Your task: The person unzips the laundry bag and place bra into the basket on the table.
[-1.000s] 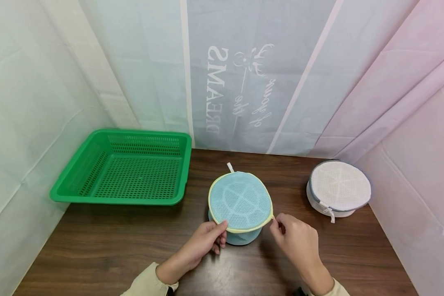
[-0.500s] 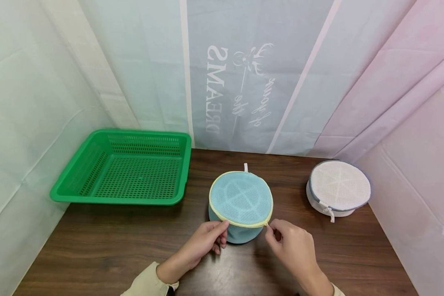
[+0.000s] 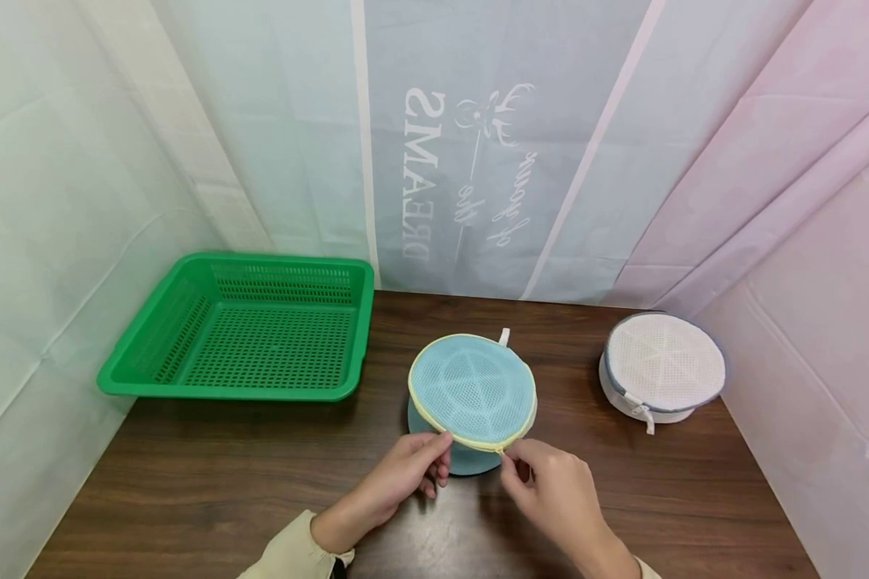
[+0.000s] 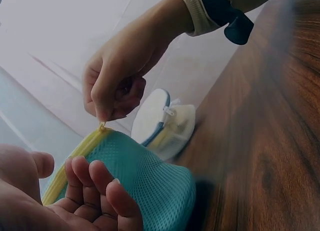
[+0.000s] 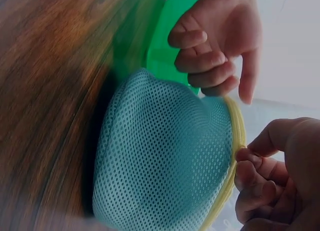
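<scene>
A round blue mesh laundry bag [image 3: 472, 378] with a yellow zipper edge stands on the brown table, its top facing up. My left hand [image 3: 408, 468] pinches the front edge of the bag, thumb on top and fingers beneath. To its right, my right hand [image 3: 556, 487] holds the small zipper pull [image 4: 102, 125] between thumb and forefinger, at the front of the yellow zipper [image 5: 237, 126]. A white loop tab [image 3: 504, 336] sticks out from the bag's far edge. The mesh side looks slack and dented in the right wrist view.
A green perforated plastic basket [image 3: 235, 392] stands at the back left. At the back right sits a white mesh laundry bag [image 3: 665, 362] with a blue-grey zipper edge and a white tab. Fabric curtains [image 3: 478, 161] enclose the table's back and sides.
My right hand has moved left along the bag's front edge with the zipper pull. The white tab at the back has shifted right. My left hand has barely moved.
</scene>
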A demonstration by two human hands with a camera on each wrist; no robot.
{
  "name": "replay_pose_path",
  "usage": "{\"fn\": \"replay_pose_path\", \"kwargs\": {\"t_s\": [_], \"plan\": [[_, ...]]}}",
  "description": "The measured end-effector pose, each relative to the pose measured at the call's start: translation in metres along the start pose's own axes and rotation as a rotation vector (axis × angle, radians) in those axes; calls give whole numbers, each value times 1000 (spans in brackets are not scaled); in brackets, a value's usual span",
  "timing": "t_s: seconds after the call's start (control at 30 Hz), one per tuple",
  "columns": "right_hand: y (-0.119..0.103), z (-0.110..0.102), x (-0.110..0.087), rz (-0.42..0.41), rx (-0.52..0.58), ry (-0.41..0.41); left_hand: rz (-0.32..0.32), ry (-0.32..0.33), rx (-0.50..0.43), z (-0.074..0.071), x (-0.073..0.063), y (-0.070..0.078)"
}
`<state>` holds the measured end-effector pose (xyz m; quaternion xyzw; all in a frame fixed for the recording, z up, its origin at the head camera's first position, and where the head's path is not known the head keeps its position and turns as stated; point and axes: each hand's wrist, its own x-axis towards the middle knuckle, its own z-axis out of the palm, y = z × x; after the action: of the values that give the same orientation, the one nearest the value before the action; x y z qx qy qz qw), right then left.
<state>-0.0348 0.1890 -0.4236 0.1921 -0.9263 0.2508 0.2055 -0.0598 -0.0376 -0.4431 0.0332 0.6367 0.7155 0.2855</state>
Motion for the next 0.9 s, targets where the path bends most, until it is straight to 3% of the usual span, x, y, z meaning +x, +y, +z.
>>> {"fn": "replay_pose_path", "kwargs": {"t_s": [0.53, 0.9], "plan": [[-8, 9, 0, -107, 58, -49, -24, -21, 13, 6, 4, 0], [-12, 12, 2, -122, 60, -60, -25, -21, 1, 8, 6, 0]]}}
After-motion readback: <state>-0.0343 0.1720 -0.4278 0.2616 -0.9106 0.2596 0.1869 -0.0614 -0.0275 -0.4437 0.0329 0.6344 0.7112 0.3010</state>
